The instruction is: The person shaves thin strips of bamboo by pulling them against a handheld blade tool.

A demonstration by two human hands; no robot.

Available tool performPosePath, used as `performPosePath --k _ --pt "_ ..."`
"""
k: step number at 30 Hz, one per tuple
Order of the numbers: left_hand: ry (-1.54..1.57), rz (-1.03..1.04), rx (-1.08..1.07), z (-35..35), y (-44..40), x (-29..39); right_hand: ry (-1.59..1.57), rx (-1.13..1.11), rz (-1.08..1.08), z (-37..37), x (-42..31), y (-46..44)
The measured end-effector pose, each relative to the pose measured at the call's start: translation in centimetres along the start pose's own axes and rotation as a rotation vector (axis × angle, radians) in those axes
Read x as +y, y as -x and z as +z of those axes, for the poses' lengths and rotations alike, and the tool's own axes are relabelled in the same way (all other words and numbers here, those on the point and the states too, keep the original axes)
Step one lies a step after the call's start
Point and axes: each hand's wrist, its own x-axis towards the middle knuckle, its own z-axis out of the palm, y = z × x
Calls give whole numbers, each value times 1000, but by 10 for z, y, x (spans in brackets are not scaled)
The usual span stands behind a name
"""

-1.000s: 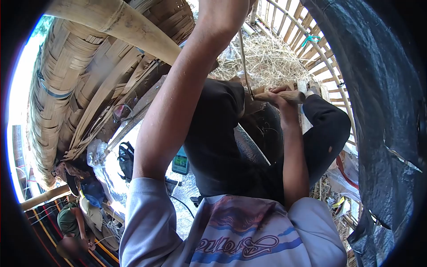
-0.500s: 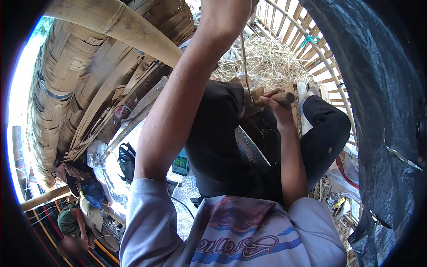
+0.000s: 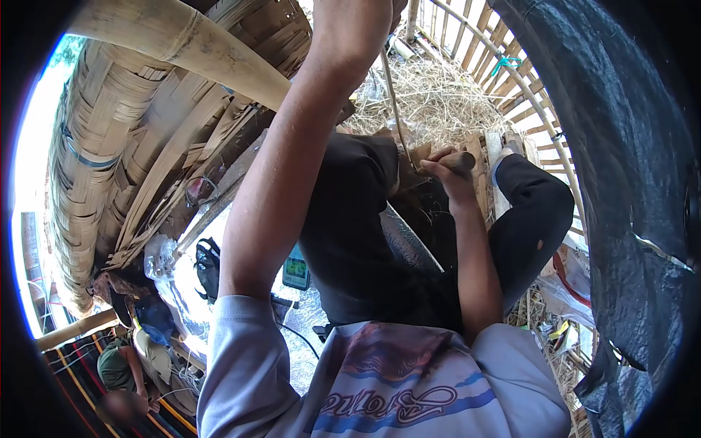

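Note:
My left hand (image 3: 354,25) is raised at the top edge, its fingers largely cut off by the frame. From it a thin brown strip (image 3: 393,95) runs down to my right hand (image 3: 444,175), bending a little near its lower end. That strip appears to be gripped by the left hand. My right hand is closed around a tool with a thick, rounded wooden handle (image 3: 460,161); its working end cannot be made out. Both hands are over my bent legs in dark trousers (image 3: 350,219), with the right hand low between the knees.
Dry straw (image 3: 445,95) covers the ground ahead. A bamboo pole (image 3: 212,55) and woven bamboo (image 3: 95,168) are on the left. Dark plastic sheeting (image 3: 606,146) hangs on the right. A phone (image 3: 296,271) lies by my leg. Another person (image 3: 120,365) sits at lower left.
My left hand has shifted left, and the upper part of the strip has swung left with it. The right hand and wooden handle have moved slightly left.

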Motion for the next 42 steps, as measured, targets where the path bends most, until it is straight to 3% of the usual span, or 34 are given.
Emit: performPosePath --k 2,6,9,16,18,25,28,30,33,38,42 --pt "9 3 -23 -2 0 0 64 85 79 4 6 -1" --pt "-51 -20 -13 -5 0 3 -62 29 81 0 -25 7" --pt "-62 -10 -21 -6 -2 2 -165 -7 -87 -2 -42 10" --pt "-58 -43 -7 -3 -2 2 -40 14 -19 -3 8 -7" --pt "-69 35 -17 -3 -1 0 -75 28 79 0 10 -4" --pt "-80 -31 6 -5 -2 5 -172 45 -13 -1 -46 12" --pt "-61 -2 -19 -4 -2 2 -207 87 -47 -2 -16 6" --pt "-50 -15 9 1 0 1 -30 187 108 -1 0 3" --pt "34 75 -54 2 -3 -8 -104 185 101 0 -18 9" --pt "7 -9 -30 0 0 1 -161 224 45 -8 -38 10" --pt "-19 -9 -35 2 0 1 -80 165 25 -13 -2 -4"
